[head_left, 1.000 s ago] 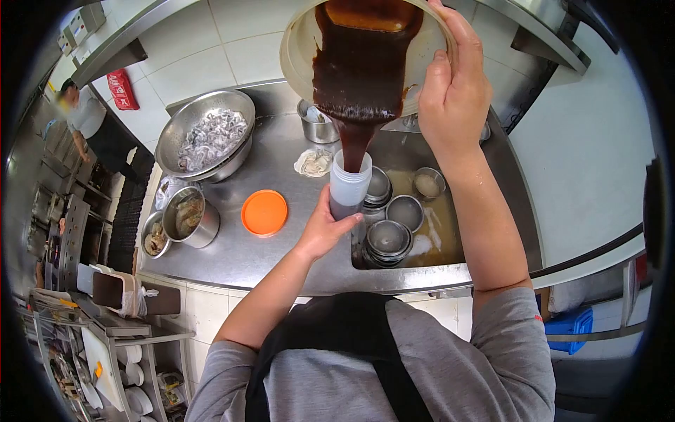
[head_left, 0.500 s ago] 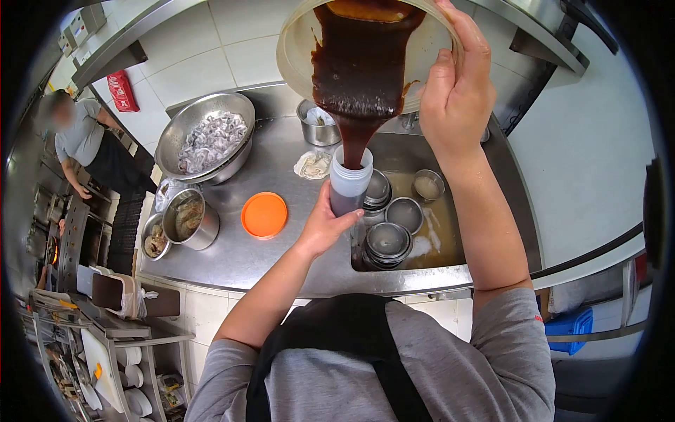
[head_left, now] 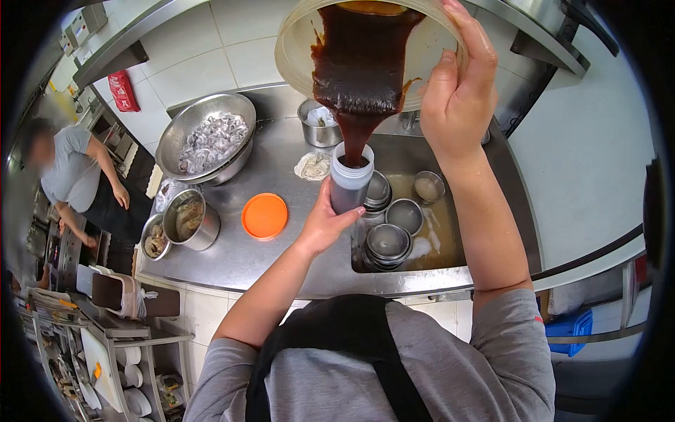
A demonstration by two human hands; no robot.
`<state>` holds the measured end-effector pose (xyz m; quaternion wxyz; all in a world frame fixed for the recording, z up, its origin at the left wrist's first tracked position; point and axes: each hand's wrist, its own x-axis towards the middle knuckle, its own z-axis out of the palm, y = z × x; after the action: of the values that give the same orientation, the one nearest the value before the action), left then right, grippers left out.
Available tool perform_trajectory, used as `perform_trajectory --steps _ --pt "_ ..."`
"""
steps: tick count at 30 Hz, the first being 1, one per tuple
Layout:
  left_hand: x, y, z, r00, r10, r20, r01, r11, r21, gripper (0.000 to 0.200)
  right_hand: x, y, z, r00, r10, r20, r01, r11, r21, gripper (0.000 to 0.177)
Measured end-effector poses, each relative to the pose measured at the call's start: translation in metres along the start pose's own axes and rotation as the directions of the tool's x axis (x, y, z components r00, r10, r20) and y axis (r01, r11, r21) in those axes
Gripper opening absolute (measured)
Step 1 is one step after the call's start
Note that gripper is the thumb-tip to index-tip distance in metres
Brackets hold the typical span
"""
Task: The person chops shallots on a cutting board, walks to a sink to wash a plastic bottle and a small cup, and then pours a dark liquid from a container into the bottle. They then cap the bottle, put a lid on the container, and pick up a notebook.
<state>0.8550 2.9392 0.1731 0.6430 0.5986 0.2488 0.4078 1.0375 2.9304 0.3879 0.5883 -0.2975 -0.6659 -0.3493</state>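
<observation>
Bottle [head_left: 351, 179] fuller, inside left hand [head_left: 325, 225] grip; right hand [head_left: 457, 98] tilts bowl [head_left: 299, 49] above.

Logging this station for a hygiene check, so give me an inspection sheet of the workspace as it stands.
Surface: steel counter beside a sink of murky water holding steel bowls.
Job's things: tilted tub pouring dark sauce into the open bottle.
Clutter: orange lid, large bowl of pale pieces, two small pots.
Grips: left hand wraps the bottle; right hand holds the tub rim.
Cables: nothing seen.
Surroundings: tiled wall, co-worker at left, rack lower left.
</observation>
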Motion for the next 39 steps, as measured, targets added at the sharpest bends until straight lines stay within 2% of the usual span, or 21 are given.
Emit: perform_trajectory --steps 24,26,27,29,32,33,35,39 --pt "0.007 0.006 0.001 0.999 0.036 0.006 -0.036 0.999 -0.016 0.076 -0.01 -0.001 0.012 0.997 0.005 -0.076 -0.003 1.0 0.022 0.05" --pt "0.006 0.006 0.001 1.0 0.007 -0.003 -0.007 1.0 -0.027 0.076 -0.023 -0.003 0.009 0.993 0.111 0.029 -0.112 0.993 0.042 0.048" --pt "0.006 0.007 0.001 1.0 0.008 -0.005 -0.008 1.0 -0.026 0.076 -0.027 -0.002 0.012 0.993 0.11 0.028 -0.112 0.993 0.045 0.048" --pt "0.007 0.008 0.001 1.0 0.022 -0.007 -0.022 0.999 -0.032 0.076 -0.036 0.0 0.016 0.99 0.111 -0.084 -0.107 0.993 0.047 0.056" --pt "0.007 0.009 0.002 1.0 0.02 -0.016 -0.021 0.998 -0.054 0.078 -0.046 -0.004 0.019 0.983 0.134 -0.125 -0.13 0.991 0.033 0.055" --pt "0.007 0.01 0.002 1.0 0.021 -0.018 -0.022 0.998 -0.053 0.078 -0.05 -0.005 0.018 0.983 0.133 -0.126 -0.13 0.991 0.035 0.055" --pt "0.007 0.011 0.003 1.0 0.013 -0.026 -0.015 0.998 -0.065 0.081 -0.057 -0.007 0.014 0.981 0.196 -0.017 -0.195 0.981 0.008 0.048" --pt "0.008 0.01 0.002 0.999 0.021 -0.027 -0.023 0.999 -0.043 0.082 -0.063 -0.008 0.014 0.977 0.214 -0.017 -0.213 0.977 0.01 0.048"
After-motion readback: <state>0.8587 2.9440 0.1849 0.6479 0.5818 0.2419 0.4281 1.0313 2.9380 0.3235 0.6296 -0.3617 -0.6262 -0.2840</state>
